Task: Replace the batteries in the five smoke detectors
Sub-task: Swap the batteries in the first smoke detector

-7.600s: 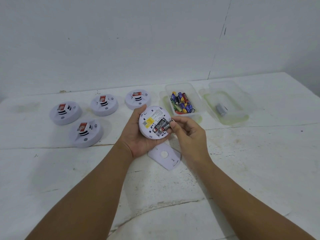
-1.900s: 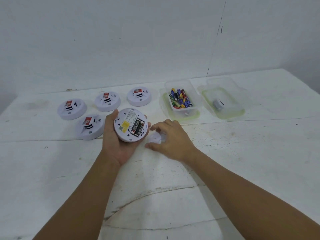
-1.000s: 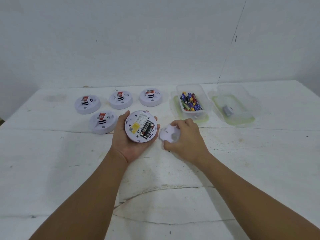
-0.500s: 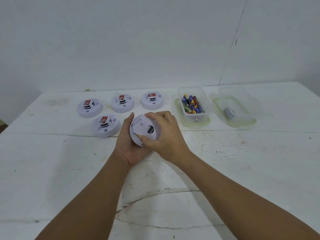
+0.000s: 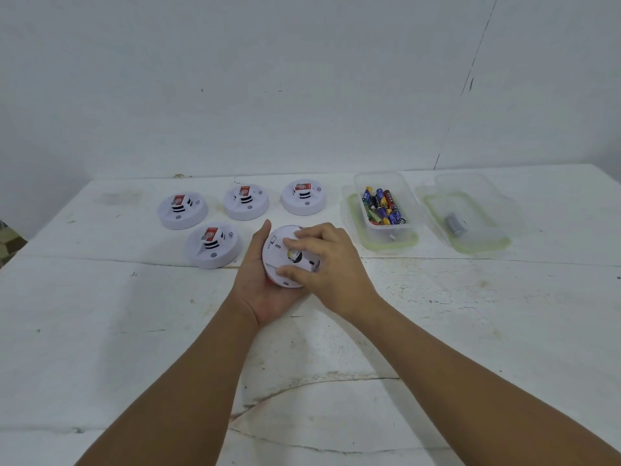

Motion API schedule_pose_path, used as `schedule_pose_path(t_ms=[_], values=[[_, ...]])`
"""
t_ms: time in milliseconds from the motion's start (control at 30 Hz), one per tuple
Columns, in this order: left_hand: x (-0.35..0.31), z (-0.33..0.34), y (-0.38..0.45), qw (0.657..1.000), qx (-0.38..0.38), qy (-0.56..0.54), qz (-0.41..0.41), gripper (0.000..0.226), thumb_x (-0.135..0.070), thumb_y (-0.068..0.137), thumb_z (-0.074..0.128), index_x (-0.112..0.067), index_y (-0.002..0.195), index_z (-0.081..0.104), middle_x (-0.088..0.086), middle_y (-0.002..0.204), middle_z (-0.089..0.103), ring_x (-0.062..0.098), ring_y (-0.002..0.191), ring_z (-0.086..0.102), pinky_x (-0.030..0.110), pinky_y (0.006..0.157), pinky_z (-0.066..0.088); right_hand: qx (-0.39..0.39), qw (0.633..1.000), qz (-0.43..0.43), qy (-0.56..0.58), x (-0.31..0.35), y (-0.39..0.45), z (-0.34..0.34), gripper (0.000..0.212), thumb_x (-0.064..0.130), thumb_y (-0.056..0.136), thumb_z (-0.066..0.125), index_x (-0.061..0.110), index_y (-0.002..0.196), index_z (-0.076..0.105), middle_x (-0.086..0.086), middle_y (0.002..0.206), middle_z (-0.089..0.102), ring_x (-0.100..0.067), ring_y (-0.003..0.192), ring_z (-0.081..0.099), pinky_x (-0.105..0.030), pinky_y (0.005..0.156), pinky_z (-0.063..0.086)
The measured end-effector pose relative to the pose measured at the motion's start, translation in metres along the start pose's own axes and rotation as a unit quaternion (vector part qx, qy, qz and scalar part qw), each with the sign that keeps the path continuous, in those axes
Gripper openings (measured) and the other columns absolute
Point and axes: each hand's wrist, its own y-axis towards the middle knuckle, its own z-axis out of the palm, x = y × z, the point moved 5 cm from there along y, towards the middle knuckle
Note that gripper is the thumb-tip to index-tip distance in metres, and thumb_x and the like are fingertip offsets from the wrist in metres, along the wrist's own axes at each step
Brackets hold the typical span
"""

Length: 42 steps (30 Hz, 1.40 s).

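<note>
At frame centre, the left hand [image 5: 265,290] cradles a smoke detector [image 5: 280,260] while the right hand [image 5: 324,260] grips its back cover [image 5: 285,245], pressing it on. A misaligned cover could jam or pop off, dislodging the batteries inside.

The tabletop [image 5: 470,314] is white-painted, matt, rough and cracked. The detectors [image 5: 214,246] are smooth white plastic with a slight sheen. The tub [image 5: 408,210] and lid [image 5: 484,210] are clear, glossy plastic. The batteries [image 5: 383,206] have shiny coloured wrappers. The wall [image 5: 268,79] is matt white.
</note>
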Motion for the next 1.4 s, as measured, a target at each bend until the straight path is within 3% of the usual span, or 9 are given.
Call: schedule_pose_path(t_ms=[100,333,433,567,700,967,1133,1233,1400], values=[[0.002,0.002,-0.001,1.000,0.019,-0.017,-0.013,0.061,-0.060,0.094,0.060,-0.004,0.117,0.071,0.016,0.120,0.067,0.035,0.109,0.071,0.028,0.125,0.022,-0.005,1.000,-0.016,0.000,-0.001,0.001,0.000,0.044,0.044,0.076,0.089,0.026,0.115,0.080,0.006,0.121,0.061,-0.019,0.120,0.055,-0.024,0.102,0.042],[0.001,0.000,0.001,1.000,0.011,0.024,-0.003,0.060,-0.059,0.096,0.059,-0.005,0.120,0.071,0.014,0.128,0.064,0.032,0.117,0.066,0.033,0.126,0.024,-0.022,0.999,-0.024,-0.040,0.003,0.004,-0.002,0.050,0.059,0.076,0.076,0.026,0.113,0.080,0.006,0.113,0.061,-0.019,0.108,0.059,-0.045,0.096,0.050],[0.000,-0.001,0.001,1.000,0.009,0.029,0.006,0.060,-0.060,0.098,0.056,-0.005,0.115,0.075,0.012,0.126,0.067,0.029,0.114,0.069,0.031,0.122,0.030,-0.041,0.997,-0.001,-0.069,0.005,0.001,-0.003,0.057,0.066,0.075,0.070,0.027,0.117,0.076,0.005,0.109,0.060,-0.020,0.103,0.060,-0.044,0.092,0.051],[0.001,0.004,0.000,1.000,0.022,0.019,0.001,0.056,-0.058,0.099,0.053,-0.009,0.104,0.079,0.012,0.114,0.073,0.027,0.103,0.073,0.037,0.090,0.059,-0.027,0.993,-0.032,-0.111,0.008,-0.003,-0.005,0.061,0.060,0.081,0.072,0.027,0.132,0.065,0.001,0.112,0.059,-0.023,0.102,0.059,-0.041,0.088,0.051],[0.001,0.002,0.001,0.999,0.025,0.035,0.003,0.054,-0.056,0.099,0.054,-0.009,0.110,0.077,0.013,0.120,0.070,0.028,0.109,0.070,0.038,0.095,0.054,0.012,0.992,-0.040,-0.119,0.008,0.001,-0.010,0.065,0.055,0.083,0.079,0.025,0.138,0.062,0.002,0.116,0.057,-0.020,0.108,0.055,-0.039,0.092,0.050],[0.002,0.004,0.001,0.999,0.035,0.030,0.002,0.051,-0.056,0.096,0.057,-0.010,0.108,0.078,0.011,0.118,0.071,0.026,0.105,0.072,0.039,0.086,0.061,-0.028,0.991,0.025,-0.127,0.007,-0.005,-0.007,0.066,0.061,0.079,0.079,0.027,0.133,0.061,0.004,0.119,0.055,-0.017,0.110,0.056,-0.034,0.090,0.049],[0.001,0.004,-0.001,0.999,0.037,0.032,0.006,0.051,-0.053,0.098,0.054,-0.009,0.109,0.077,0.013,0.121,0.070,0.030,0.107,0.071,0.040,0.091,0.056,0.052,0.995,-0.014,-0.089,0.003,0.000,-0.011,0.066,0.046,0.080,0.086,0.025,0.136,0.060,0.005,0.122,0.053,-0.017,0.114,0.050,-0.037,0.097,0.047],[0.002,0.004,0.001,0.999,0.036,0.031,0.007,0.051,-0.053,0.098,0.054,-0.008,0.109,0.077,0.015,0.120,0.070,0.031,0.105,0.071,0.040,0.084,0.059,0.082,0.994,-0.013,-0.067,0.001,0.002,-0.014,0.066,0.041,0.080,0.087,0.025,0.137,0.058,0.007,0.123,0.051,-0.015,0.117,0.047,-0.037,0.100,0.046],[0.003,0.005,0.001,0.999,0.032,0.035,0.001,0.055,-0.056,0.099,0.054,-0.007,0.109,0.078,0.015,0.120,0.071,0.030,0.107,0.072,0.040,0.086,0.061,0.016,0.995,0.018,-0.101,0.003,-0.004,-0.013,0.065,0.050,0.077,0.083,0.028,0.134,0.059,0.005,0.121,0.054,-0.017,0.113,0.055,-0.036,0.093,0.051]])
